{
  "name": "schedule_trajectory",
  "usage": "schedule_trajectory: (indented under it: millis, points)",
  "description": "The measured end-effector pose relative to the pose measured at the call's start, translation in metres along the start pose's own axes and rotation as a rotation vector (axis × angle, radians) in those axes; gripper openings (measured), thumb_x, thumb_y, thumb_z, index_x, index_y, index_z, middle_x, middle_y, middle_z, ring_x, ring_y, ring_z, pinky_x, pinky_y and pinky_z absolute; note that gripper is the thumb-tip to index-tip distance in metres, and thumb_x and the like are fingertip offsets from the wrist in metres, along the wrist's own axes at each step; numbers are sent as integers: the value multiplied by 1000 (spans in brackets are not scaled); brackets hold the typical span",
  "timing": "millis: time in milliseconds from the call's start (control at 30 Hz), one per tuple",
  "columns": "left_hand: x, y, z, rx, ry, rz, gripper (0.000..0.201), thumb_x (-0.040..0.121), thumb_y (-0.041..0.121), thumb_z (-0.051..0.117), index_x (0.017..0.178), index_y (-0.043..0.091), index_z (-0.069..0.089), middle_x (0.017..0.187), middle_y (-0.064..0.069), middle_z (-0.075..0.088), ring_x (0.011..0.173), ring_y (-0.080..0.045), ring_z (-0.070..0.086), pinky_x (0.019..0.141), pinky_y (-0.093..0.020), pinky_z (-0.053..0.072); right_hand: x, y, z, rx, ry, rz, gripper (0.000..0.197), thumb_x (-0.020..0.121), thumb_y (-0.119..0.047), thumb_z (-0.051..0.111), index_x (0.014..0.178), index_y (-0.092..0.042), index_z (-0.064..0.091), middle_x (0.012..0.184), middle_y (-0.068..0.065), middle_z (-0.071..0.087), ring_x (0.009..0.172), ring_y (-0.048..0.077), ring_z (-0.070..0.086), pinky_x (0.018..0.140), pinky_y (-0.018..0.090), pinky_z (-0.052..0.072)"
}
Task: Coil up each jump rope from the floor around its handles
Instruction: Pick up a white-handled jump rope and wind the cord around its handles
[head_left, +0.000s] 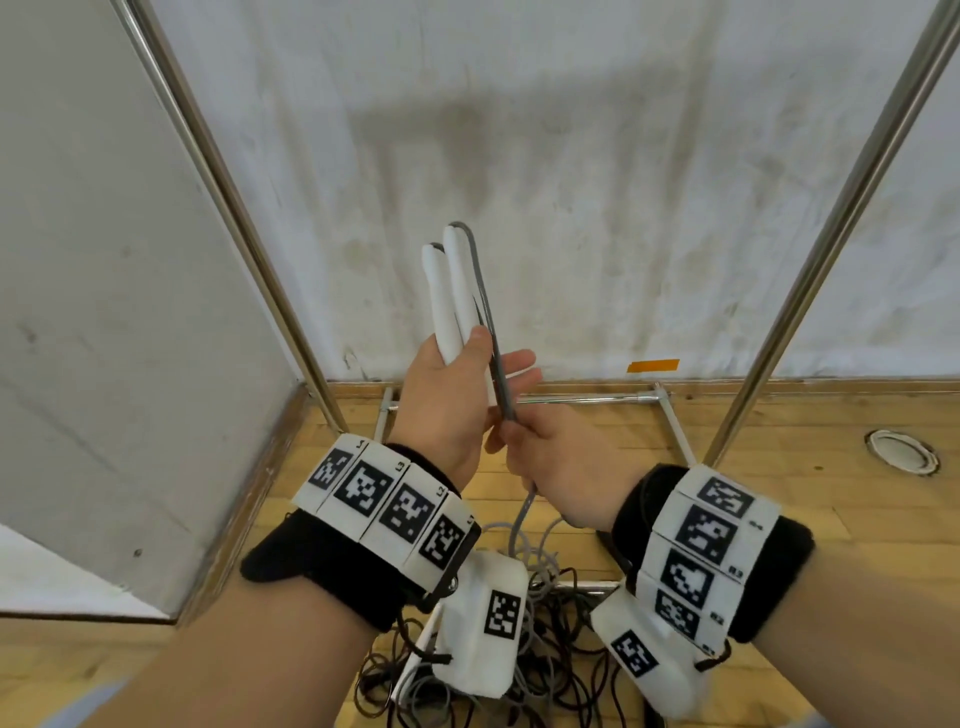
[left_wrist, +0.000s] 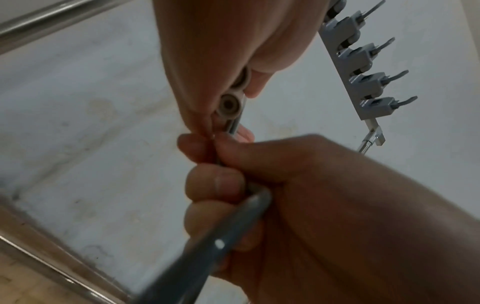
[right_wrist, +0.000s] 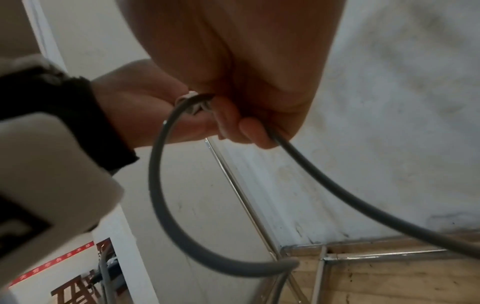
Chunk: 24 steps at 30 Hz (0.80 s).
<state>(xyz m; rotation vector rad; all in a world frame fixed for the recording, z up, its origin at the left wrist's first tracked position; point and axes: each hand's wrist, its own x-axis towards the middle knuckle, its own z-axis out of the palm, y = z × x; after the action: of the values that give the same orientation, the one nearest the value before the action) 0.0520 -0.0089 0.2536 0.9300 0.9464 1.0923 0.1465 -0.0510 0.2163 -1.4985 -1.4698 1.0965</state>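
Observation:
Two white jump rope handles (head_left: 451, 291) stand side by side, upright, in my left hand (head_left: 467, 358), the thumb pressing them against the fingers. The grey rope (head_left: 485, 322) bends out of their tops and runs down along them into my right hand (head_left: 535, 447), which grips it just below the left hand. Below that fist the rope drops toward the floor. In the left wrist view the handles' round ends (left_wrist: 229, 105) show under the left palm, and the right hand (left_wrist: 249, 185) is curled round the grey rope (left_wrist: 207, 257). The right wrist view shows the rope (right_wrist: 155, 185) hanging in a loop.
A tangle of black and grey ropes (head_left: 550, 654) lies on the wooden floor under my wrists. Metal rack poles (head_left: 234, 218) (head_left: 841, 218) rise left and right before a white wall. A grey hook bar (left_wrist: 363, 67) hangs above. A round floor fitting (head_left: 901, 452) sits at right.

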Motion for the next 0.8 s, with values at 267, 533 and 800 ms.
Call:
schedule_trajectory:
  millis: [267, 533, 800]
  points:
    - [10, 0, 1, -105, 184, 42, 12, 101, 21, 46, 92, 14, 50, 61, 0, 48, 42, -9, 47, 46, -22, 47, -3, 1, 0, 278, -162, 111, 26, 98, -9, 39, 78, -11, 55, 52, -3, 40, 51, 15, 47, 59, 28, 44]
    - [30, 10, -22, 172, 376, 227, 14, 98, 18, 46, 84, 16, 46, 69, -3, 47, 43, -10, 46, 46, -26, 46, -5, 4, -6, -73, -62, 30, 38, 98, -35, 41, 65, -19, 51, 52, -5, 35, 49, 17, 33, 52, 29, 32]
    - [28, 12, -47, 917, 328, 351, 14, 98, 27, 45, 103, 14, 43, 93, -8, 58, 83, -28, 61, 67, -38, 50, -7, -5, -31, -492, -88, -121, 45, 99, -40, 34, 60, -18, 36, 54, -6, 32, 45, 7, 26, 48, 22, 24]
